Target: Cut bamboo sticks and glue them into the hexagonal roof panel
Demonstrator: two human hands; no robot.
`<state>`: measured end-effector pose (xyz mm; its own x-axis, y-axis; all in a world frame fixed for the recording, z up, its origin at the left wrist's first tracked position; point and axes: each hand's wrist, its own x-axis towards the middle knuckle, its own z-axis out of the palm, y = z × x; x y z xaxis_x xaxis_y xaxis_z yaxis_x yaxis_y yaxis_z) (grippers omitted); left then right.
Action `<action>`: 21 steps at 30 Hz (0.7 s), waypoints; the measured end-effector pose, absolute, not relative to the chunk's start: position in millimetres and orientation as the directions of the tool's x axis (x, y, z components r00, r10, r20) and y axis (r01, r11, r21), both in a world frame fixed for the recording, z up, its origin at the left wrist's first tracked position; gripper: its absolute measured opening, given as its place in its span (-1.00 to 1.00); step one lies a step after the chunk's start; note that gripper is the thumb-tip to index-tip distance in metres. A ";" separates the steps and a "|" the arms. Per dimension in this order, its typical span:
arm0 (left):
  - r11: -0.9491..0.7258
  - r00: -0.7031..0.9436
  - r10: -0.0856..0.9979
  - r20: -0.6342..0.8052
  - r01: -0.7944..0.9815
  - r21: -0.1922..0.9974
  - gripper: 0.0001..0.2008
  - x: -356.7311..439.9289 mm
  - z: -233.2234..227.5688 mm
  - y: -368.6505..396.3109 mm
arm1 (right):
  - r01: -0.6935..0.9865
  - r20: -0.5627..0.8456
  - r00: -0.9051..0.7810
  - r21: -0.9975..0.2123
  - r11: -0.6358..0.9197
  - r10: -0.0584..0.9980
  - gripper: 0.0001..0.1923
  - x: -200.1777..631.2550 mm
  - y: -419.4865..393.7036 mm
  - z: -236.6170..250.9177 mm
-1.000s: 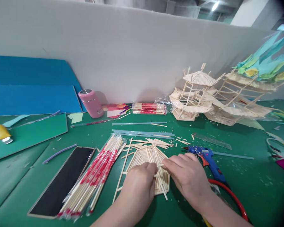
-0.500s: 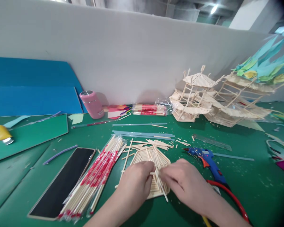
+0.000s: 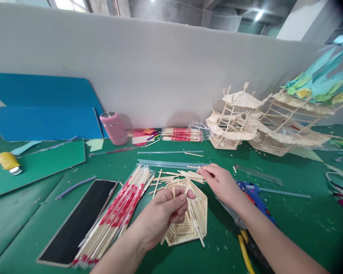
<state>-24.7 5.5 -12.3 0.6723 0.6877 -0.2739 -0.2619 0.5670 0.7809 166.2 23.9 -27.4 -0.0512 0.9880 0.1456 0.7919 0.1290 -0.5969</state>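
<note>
On my feed, the left hand (image 3: pixel 171 205) is pinching a short stick (image 3: pixel 186 191) between thumb and finger, its end poking up past the fingertips. Under and just beyond that hand, the many-sided stick panel (image 3: pixel 200 209) lies on the green counter (image 3: pixel 300 228), with loose sticks across it.

The right hand (image 3: pixel 201 172) reaches farther forward, its thumb and fingertips close together at the loose stick pile (image 3: pixel 190 176) beyond the panel; I cannot tell whether they grip one.

For writing, I check the wrapped bundle (image 3: pixel 117 217) left of the left hand: red patterned bands show through the plastic, too small for me to read. It overlaps the edge of a dark-screened phone (image 3: pixel 80 220). Farther ahead, the pink flask (image 3: pixel 114 127) has a small mark near its base that I cannot make out.

My widest gap is right of the right forearm, where the counter carries only scattered crumbs near me. Close under that forearm, the blue glue gun (image 3: pixel 258 199) is partly hidden, with a yellow handle (image 3: pixel 244 253) nearer me. Forward of both hands, blue strips (image 3: pixel 160 163) lie crosswise, and the pale partition (image 3: pixel 160 76) stands along the counter's far edge, behind the stick pavilion (image 3: pixel 231 121).
</note>
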 end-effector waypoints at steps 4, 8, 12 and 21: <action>0.644 0.669 0.670 -0.322 -0.308 0.700 -0.89 -22.1 -15.2 4.2 | 0.869 0.123 -0.041 -0.486 0.096 0.992 -0.68 166.2 45.0 -46.0; 0.641 0.650 0.691 -0.316 -0.348 0.684 -0.89 -20.7 -18.8 4.5 | 0.892 0.139 -0.024 -0.445 0.084 0.990 -0.80 165.1 48.9 -51.2; 0.612 0.585 0.740 -0.331 -0.381 0.693 -0.91 -20.6 -20.6 7.3 | 0.856 0.182 -0.033 -0.502 0.122 0.983 -0.74 159.7 30.0 -35.6; 0.567 0.379 0.822 -0.425 -0.470 0.676 -0.97 -17.2 -22.4 8.9 | 0.671 0.074 -0.240 -0.708 0.220 0.968 -0.74 133.8 -29.0 -20.8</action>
